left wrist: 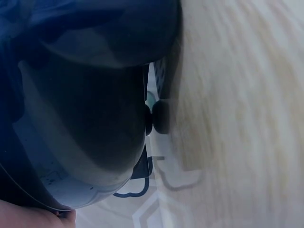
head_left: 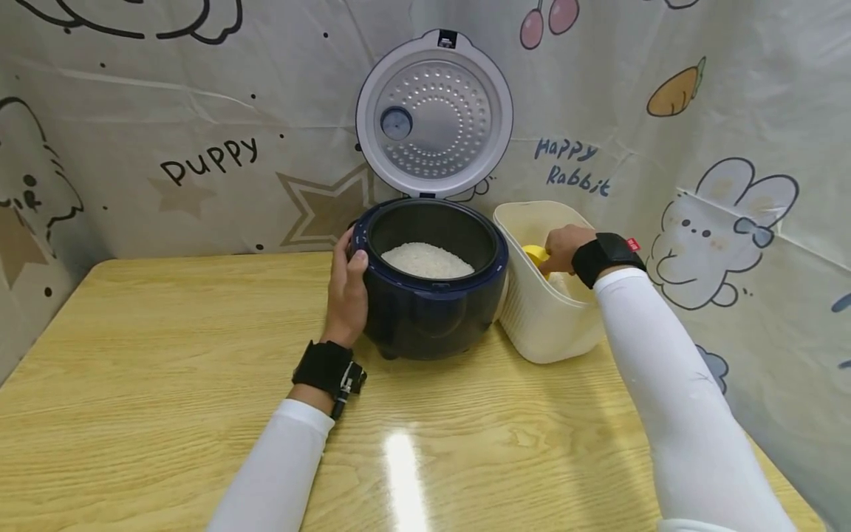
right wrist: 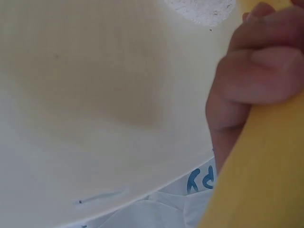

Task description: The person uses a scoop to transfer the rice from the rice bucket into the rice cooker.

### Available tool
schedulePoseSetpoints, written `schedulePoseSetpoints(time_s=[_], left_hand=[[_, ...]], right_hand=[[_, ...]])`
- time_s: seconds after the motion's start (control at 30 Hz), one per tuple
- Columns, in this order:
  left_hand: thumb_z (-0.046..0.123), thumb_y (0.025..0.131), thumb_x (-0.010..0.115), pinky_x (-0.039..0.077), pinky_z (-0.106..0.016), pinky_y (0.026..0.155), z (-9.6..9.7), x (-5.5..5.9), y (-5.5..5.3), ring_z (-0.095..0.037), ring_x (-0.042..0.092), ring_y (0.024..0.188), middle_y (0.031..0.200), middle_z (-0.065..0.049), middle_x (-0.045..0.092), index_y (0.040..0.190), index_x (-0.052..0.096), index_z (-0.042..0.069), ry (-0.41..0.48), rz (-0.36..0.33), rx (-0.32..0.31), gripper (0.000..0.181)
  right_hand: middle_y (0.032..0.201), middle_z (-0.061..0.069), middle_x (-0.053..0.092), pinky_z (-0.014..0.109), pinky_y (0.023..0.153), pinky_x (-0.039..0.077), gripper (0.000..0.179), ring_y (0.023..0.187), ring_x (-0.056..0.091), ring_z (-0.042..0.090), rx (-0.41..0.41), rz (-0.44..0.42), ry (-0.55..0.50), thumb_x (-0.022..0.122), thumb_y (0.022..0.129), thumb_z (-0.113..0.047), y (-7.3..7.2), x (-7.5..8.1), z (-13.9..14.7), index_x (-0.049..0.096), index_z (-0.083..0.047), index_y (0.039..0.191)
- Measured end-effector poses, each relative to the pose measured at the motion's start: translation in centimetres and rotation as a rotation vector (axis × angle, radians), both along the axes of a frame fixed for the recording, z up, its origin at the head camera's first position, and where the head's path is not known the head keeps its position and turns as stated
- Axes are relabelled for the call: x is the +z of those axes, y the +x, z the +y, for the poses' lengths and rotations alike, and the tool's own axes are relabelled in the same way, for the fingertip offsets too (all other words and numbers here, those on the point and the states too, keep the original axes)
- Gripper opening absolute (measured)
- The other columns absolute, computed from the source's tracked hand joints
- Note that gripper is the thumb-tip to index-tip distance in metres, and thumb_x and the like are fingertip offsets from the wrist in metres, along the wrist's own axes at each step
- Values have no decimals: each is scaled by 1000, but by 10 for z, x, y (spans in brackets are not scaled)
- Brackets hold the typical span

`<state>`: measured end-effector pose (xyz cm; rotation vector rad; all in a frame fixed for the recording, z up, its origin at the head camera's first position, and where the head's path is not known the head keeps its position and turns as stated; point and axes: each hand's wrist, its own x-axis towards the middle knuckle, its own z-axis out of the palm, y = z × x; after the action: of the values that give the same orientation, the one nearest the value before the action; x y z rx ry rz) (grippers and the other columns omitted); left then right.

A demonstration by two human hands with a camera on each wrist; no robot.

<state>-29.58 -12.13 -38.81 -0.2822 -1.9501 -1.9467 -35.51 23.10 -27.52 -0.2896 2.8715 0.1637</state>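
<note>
A dark blue rice cooker (head_left: pixel 435 318) stands on the table with its lid (head_left: pixel 442 111) raised and white rice (head_left: pixel 425 260) in its black pot. My left hand (head_left: pixel 346 295) rests against the cooker's left side, thumb toward the front; part of its fingers is hidden. In the left wrist view, the cooker's curved body (left wrist: pixel 85 118) fills the left half. My right hand (head_left: pixel 564 250) reaches into a cream bin (head_left: pixel 548 329), gripping a yellow scoop (head_left: pixel 535 253). Curled fingers round its handle (right wrist: pixel 266 156) show in the right wrist view, near rice (right wrist: pixel 204 9) in the bin.
The wooden table (head_left: pixel 166 369) extends to the left and in front of the cooker. Behind it hangs a printed cloth (head_left: pixel 219 89), close to the raised lid. Cooker and bin stand side by side, the bin on the right.
</note>
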Motion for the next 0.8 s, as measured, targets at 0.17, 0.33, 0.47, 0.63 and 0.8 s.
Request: schedulePoseSetpoints(time_s=[0.17,0.33,0.47,0.63,0.8], left_hand=[[52,94,41,29,-45,124,0,-1,-1,-21,41,143,162,-8,42,159,33,22,4,0,4,73],[52,94,41,28,-46,125,0,0,0,-22,40,144,163,-9,40,160,32,21,-7,-4,1,74],[54,94,40,27,-49,126,0,2,1,-25,39,146,164,-9,37,161,29,22,-33,-18,-14,74],[65,93,37,25,-55,126,-2,2,2,-28,36,148,166,-8,33,161,28,29,-67,-60,-11,77],[67,92,42,26,-51,127,-3,2,2,-26,37,148,165,-9,34,161,29,25,-45,-48,-21,82]], right_hand=[[68,4,66,26,55,40,32,59,59,16,-2,-11,-1,69,86,-39,-1,-1,0,70,-8,81],[62,1,62,26,54,39,32,57,57,16,-2,-8,1,69,86,-39,-2,-2,1,69,-9,77],[63,2,62,26,55,39,33,58,58,17,-6,-6,-4,69,87,-39,-2,-2,2,71,-7,81],[65,3,64,26,55,40,33,59,59,17,-6,-5,-11,70,86,-39,-2,-3,3,70,-6,82],[62,2,61,27,55,39,33,58,57,17,-5,0,-12,70,86,-39,-1,-1,1,70,-7,81]])
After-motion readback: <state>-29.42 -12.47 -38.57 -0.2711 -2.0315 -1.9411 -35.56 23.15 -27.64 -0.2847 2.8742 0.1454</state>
